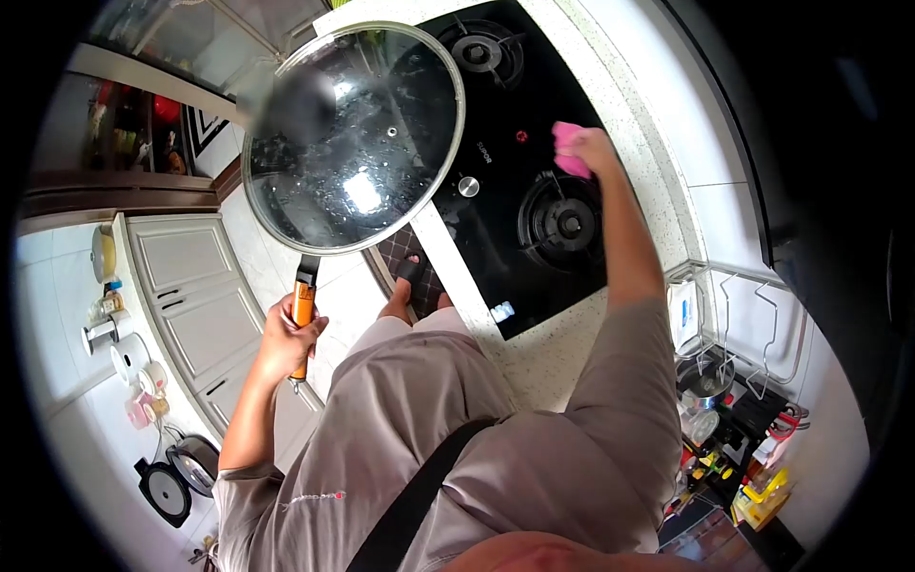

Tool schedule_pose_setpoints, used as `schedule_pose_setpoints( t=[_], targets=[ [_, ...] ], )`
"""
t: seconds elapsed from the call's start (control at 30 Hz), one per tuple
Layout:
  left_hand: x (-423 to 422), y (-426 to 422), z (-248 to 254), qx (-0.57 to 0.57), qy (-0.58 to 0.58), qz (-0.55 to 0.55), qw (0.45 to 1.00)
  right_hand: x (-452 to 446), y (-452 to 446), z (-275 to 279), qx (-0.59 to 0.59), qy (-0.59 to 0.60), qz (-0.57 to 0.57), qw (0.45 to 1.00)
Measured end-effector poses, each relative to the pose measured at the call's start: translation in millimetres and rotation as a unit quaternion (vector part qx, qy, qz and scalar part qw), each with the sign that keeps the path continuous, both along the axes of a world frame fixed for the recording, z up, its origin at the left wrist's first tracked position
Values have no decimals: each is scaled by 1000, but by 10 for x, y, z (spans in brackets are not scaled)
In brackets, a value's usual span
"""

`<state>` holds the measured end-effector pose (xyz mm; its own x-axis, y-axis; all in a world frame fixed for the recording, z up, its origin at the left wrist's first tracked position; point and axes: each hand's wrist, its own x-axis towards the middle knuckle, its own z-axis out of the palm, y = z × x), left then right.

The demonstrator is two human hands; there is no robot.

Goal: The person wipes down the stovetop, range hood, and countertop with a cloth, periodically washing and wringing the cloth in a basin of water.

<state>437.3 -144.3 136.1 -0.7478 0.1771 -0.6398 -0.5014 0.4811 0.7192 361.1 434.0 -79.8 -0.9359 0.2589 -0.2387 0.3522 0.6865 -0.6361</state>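
Observation:
My left hand (288, 341) is closed around the orange handle (303, 303) of a large pan, which it holds up to the left of the stove. A round glass lid (357, 157) with a pale rim covers the pan; droplets and reflections show on the glass, and the pan's inside looks dark. Part of the pan overlaps the left side of the black gas stove (505, 238). Over the stove's far right edge, my right hand (596, 151) is closed on a pink cloth (570, 148), near a burner (570, 224). Whether the cloth presses on the glass surface is hard to tell.
A second burner (479, 52) sits at the stove's far end, and a control knob (468, 187) lies between them. Speckled countertop (548, 367) borders the stove. Wire racks (753, 324) and bottles stand at right. Cabinets (195, 276) and a shelf with small items line the left.

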Motion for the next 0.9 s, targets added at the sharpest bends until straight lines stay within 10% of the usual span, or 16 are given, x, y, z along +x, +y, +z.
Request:
schedule_pose_setpoints(
  t=[0.2, 0.47, 0.57, 0.83, 0.9],
  targets=[
    [-38, -48, 41, -19, 1, -8, 1000, 360, 257, 67, -182, -42, 13, 982],
    [-120, -11, 27, -1, 17, 33, 999, 63, -229, 40, 56, 15, -15, 998],
    [-192, -10, 47, -4, 17, 23, 1000, 94, -137, -143, -111, 90, 2, 990],
    [-250, 15, 17, 3, 17, 23, 1000, 328, 191, 94, 58, -39, -60, 996],
    [-289, 28, 6, 5, 13, 27, 1000, 147, 34, -108, -81, -1, -35, 996]
  ],
)
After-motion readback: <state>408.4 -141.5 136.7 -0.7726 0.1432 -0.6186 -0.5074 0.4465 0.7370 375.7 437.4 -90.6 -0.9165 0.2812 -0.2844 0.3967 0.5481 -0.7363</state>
